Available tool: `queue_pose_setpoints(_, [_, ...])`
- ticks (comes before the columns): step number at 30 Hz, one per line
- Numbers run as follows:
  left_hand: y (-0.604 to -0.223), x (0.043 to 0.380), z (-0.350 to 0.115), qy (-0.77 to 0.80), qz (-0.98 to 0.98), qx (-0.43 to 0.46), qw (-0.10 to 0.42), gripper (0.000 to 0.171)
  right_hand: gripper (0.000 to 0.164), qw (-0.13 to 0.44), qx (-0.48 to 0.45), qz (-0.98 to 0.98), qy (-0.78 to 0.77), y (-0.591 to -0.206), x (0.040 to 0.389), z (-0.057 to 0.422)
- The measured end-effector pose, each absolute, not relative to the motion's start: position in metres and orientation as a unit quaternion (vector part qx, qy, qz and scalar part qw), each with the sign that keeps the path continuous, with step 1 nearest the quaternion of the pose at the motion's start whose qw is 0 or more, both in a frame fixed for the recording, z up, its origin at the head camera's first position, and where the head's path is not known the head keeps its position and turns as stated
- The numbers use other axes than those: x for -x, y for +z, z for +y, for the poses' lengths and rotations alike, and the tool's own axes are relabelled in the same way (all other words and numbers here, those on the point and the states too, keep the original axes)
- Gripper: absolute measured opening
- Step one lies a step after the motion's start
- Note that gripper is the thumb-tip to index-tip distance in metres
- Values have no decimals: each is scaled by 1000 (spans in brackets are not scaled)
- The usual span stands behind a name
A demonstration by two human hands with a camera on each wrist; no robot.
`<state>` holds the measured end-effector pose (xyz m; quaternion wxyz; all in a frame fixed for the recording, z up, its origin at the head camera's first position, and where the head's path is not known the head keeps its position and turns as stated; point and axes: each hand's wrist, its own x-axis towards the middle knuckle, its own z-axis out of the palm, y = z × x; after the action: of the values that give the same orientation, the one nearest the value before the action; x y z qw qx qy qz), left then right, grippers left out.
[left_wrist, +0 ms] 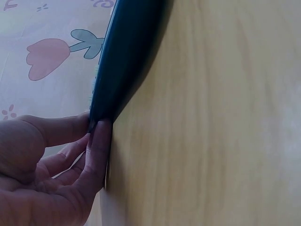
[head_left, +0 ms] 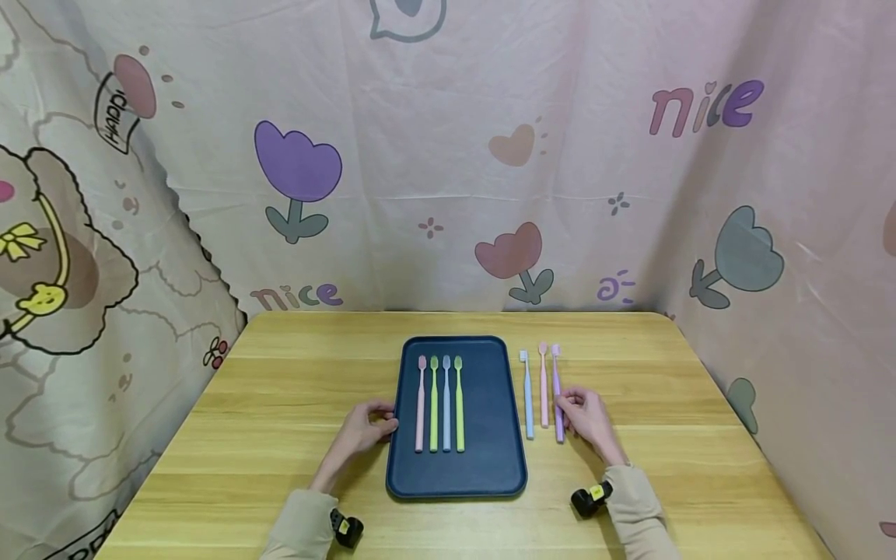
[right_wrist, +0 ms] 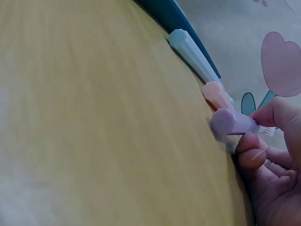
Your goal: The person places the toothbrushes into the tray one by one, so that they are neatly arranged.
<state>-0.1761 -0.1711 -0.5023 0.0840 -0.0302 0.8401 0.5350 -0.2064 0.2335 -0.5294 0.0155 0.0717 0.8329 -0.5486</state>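
My left hand (head_left: 362,428) holds the left rim of a dark blue tray (head_left: 493,435); in the left wrist view, thumb and fingers pinch the tray's edge (left_wrist: 124,61). Inside the tray lie a pink toothbrush (head_left: 420,412), two green toothbrushes and a blue toothbrush (head_left: 446,412), side by side with heads away from me. To the tray's right, my right hand (head_left: 589,418) pinches a purple toothbrush (right_wrist: 230,121) by its handle between thumb and fingers. Left of it on the table lie another pink toothbrush (head_left: 544,397) and a light blue toothbrush (head_left: 528,404).
The wooden table (head_left: 294,373) runs back to a patterned curtain (head_left: 420,155), which also hangs along the left and right sides. A black wrist camera (head_left: 348,530) sits at my left sleeve, and a second wrist camera (head_left: 588,502) at my right.
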Motion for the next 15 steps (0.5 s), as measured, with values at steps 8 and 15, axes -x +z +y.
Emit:
queue_pose_setpoints(8, [-502,176,-172,535,840,30,87,29,23,33,-66,831,-552,-525,205,235])
queue_pose_setpoints(15, [-503,176,-172,537,839,27,83,28,28,64,-50,801,-593,-519,202,234])
